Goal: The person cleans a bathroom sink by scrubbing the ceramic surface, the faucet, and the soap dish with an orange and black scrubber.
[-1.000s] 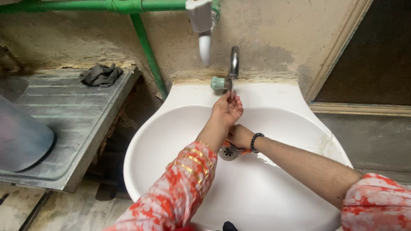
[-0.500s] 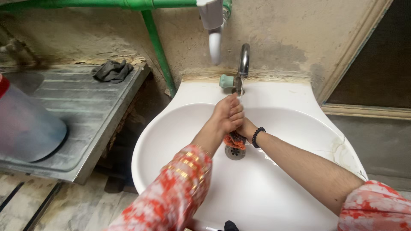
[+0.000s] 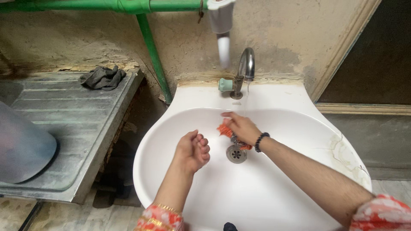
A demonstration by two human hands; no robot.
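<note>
A white washbasin [image 3: 274,201] fills the middle of the head view, with a metal tap [image 3: 245,68] at its back and a thin stream of water falling from it. My right hand [image 3: 242,127] is closed around a small orange and dark cloth [image 3: 224,130] under the stream, just above the drain [image 3: 236,154]. A dark bead bracelet sits on that wrist. My left hand [image 3: 193,149] hovers to the left of the drain, palm up, fingers loosely curled, holding nothing.
A green pipe [image 3: 150,47] runs along and down the rough wall. Left of the basin lies a ribbed metal drainboard [image 3: 72,124] with a grey rag [image 3: 102,77] and a large upturned translucent container [image 3: 19,147]. A dark doorway is at the right.
My left hand has come down from the tap and away from the cloth to the left of the drain. My right hand has lifted the cloth up under the running water.
</note>
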